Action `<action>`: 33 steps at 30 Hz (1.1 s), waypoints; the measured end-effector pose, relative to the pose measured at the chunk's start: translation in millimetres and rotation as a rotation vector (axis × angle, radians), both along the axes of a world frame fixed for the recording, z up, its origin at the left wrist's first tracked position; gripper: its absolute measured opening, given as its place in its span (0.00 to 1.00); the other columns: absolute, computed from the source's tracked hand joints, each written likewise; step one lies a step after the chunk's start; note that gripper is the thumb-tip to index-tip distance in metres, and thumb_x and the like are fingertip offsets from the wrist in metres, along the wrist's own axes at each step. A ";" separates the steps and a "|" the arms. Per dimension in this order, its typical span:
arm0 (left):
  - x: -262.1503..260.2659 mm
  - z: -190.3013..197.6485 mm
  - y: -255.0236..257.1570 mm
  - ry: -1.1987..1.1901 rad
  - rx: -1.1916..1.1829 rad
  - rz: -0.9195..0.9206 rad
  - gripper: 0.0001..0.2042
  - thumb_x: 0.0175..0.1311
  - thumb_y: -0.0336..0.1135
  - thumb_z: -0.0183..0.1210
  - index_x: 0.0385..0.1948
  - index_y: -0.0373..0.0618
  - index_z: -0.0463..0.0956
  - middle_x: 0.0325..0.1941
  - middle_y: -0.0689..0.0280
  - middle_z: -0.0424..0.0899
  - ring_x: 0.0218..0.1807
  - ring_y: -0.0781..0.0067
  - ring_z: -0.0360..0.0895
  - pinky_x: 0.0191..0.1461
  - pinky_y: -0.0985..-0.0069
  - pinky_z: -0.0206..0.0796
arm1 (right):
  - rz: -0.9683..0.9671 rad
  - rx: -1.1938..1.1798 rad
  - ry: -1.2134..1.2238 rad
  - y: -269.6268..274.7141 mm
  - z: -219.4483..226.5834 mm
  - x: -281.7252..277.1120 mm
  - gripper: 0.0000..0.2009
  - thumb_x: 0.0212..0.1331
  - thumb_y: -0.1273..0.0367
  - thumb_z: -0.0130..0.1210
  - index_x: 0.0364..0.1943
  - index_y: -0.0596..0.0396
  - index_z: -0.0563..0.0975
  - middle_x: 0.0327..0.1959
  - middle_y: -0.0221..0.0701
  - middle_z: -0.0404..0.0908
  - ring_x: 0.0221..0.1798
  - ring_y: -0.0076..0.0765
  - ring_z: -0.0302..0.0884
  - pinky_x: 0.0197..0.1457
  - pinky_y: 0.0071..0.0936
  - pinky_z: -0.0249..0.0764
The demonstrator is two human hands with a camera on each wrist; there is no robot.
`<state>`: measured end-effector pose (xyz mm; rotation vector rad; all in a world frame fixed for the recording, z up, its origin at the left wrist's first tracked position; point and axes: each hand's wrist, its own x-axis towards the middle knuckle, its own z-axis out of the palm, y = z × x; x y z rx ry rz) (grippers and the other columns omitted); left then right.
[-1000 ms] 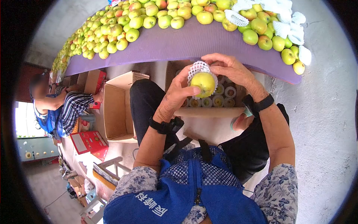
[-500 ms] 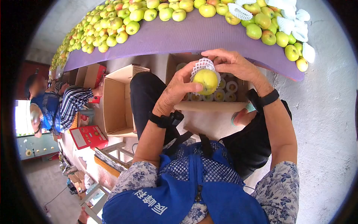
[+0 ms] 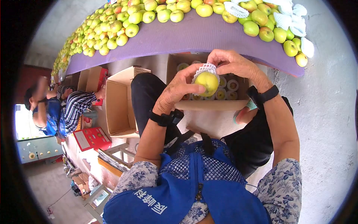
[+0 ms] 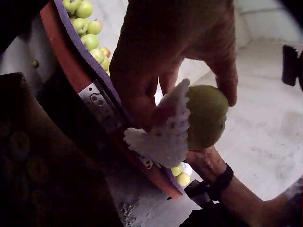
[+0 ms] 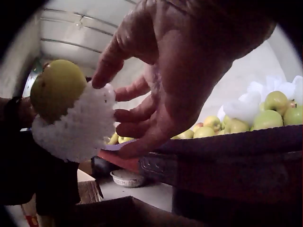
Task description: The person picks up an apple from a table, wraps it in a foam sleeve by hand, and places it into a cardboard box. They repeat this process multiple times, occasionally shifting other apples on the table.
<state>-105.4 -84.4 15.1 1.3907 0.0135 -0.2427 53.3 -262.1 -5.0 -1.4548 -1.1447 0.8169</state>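
Note:
A yellow-green apple [image 3: 207,83] sits partly inside a white foam net [image 3: 206,68], above an open carton. My left hand [image 3: 178,86] grips the apple from the side, thumb on its bare skin; the left wrist view shows this hand [image 4: 175,47] with the apple [image 4: 206,116] sticking out of the net [image 4: 166,127]. With thumb and fingers, my right hand [image 3: 237,66] pinches the net's far end. In the right wrist view that hand [image 5: 175,71] is at the net's edge [image 5: 80,124], off the apple [image 5: 57,90].
Beneath the hands, a carton [image 3: 209,105] holds netted apples in rows. Beyond it, a purple-covered table [image 3: 179,35] bears many loose apples and white nets [image 3: 298,24]. An empty carton [image 3: 118,108] stands left, near a red box [image 3: 92,139] and another seated person [image 3: 56,112].
The net has gathered closer round the apple's far side, and my right fingers have closed on its end. The other person has raised an arm.

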 end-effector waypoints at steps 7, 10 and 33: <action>-3.5 -2.1 1.8 0.008 0.040 -0.041 0.34 0.44 0.35 0.66 0.59 0.42 0.66 0.53 0.65 0.75 0.56 0.71 0.72 0.63 0.74 0.61 | 0.032 -0.176 0.062 -2.5 3.7 -2.3 0.10 0.49 0.72 0.57 0.37 0.57 0.73 0.32 0.22 0.75 0.35 0.19 0.68 0.42 0.21 0.66; -3.1 -6.0 5.4 -0.007 0.041 -0.015 0.34 0.44 0.35 0.66 0.59 0.43 0.66 0.54 0.65 0.75 0.56 0.71 0.72 0.64 0.73 0.61 | -0.002 -0.262 -0.013 -1.1 1.1 -0.3 0.10 0.48 0.71 0.58 0.35 0.57 0.73 0.30 0.21 0.74 0.34 0.19 0.67 0.42 0.21 0.66; 12.5 -41.9 3.6 -0.093 -0.250 0.341 0.30 0.54 0.36 0.64 0.60 0.42 0.65 0.56 0.62 0.74 0.59 0.66 0.71 0.65 0.66 0.61 | -0.262 -0.018 0.477 16.2 -4.0 -18.0 0.20 0.49 0.71 0.63 0.47 0.56 0.69 0.39 0.32 0.77 0.37 0.26 0.77 0.33 0.24 0.77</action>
